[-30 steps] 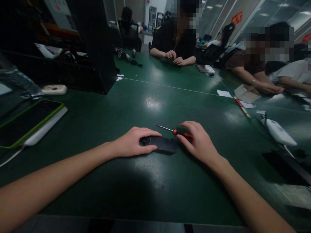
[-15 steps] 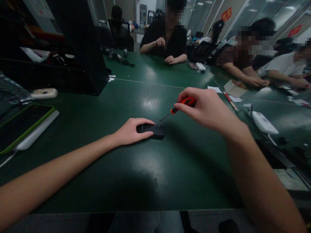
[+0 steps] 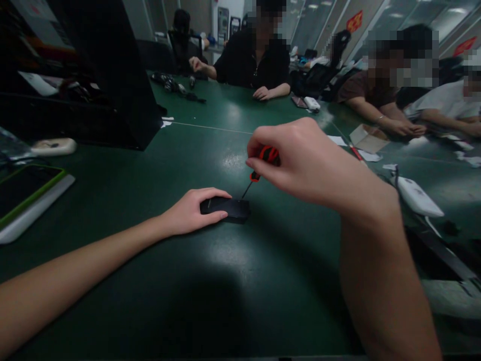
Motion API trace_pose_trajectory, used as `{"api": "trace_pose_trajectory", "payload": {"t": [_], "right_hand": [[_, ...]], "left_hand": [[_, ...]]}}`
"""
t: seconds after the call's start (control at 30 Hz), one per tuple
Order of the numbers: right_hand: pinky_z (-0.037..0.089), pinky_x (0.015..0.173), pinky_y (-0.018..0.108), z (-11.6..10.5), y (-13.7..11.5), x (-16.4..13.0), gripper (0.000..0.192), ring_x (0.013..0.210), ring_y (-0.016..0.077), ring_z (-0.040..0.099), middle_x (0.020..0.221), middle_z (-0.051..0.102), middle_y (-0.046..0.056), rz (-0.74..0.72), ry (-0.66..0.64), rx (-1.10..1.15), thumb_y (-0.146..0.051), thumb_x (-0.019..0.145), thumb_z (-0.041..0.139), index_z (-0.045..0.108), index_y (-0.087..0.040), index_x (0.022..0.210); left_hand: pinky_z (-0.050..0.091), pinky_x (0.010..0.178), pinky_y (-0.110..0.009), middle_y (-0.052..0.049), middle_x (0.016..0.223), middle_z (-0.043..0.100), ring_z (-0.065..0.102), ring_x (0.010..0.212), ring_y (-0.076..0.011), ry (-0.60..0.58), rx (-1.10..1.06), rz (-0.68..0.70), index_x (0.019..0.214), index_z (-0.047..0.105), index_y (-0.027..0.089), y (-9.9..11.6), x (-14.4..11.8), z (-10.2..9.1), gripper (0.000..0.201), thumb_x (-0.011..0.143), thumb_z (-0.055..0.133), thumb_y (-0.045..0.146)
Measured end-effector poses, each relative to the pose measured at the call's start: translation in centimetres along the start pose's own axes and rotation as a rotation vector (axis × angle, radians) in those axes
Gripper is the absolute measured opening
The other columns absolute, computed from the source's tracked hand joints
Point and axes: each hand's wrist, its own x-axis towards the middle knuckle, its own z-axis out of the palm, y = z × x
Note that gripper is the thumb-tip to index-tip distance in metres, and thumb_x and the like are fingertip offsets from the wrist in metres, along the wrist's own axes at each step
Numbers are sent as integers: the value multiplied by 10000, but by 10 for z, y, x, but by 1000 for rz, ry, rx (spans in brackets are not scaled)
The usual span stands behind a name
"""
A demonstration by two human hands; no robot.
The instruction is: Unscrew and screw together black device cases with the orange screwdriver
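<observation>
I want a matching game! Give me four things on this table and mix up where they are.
Things:
1. screwdriver
2. black device
3. white mouse
4. green-edged tablet

Places:
A. far left on the table
B. under the left hand
C. to the right, past the right arm
D. gripped in the right hand

Pairs: 1-D, 2-B, 3-C, 4-A

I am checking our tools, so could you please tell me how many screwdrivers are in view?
1: the red-handled screwdriver in the right hand, its tip at the black device under the left hand. Others may be hidden among the far clutter.
</observation>
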Motion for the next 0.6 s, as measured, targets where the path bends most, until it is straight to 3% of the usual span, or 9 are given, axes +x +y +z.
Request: {"api": "trace_pose_trajectory", "payload": {"t": [0.23,0.47,0.6], "right_hand": [[549,896,374,4,2,4,235,906,191,732,794,672,-26,-76,-1,-35,-361,958,573,706,-174,908],[525,946,401,11,-2,7,204,948,225,722,807,680,1,-14,7,-17,-332,962,604,705,-158,932],[517,866,345,12,-6,8,165,902,219,710,863,731,38,-12,21,-43,-302,956,610,719,-177,966]], "left_hand": [[507,1000,-364,-66,1243,716,670,1113,-258,1,25,5,1268,668,218,-1,0,0,426,921,660,464],[503,985,-346,-65,1230,717,671,1094,-249,3,20,6,1266,666,203,-1,0,0,427,917,676,450],[503,982,-349,-63,1231,715,671,1096,-250,-6,26,2,1267,666,205,-1,0,-1,441,911,682,466]]}}
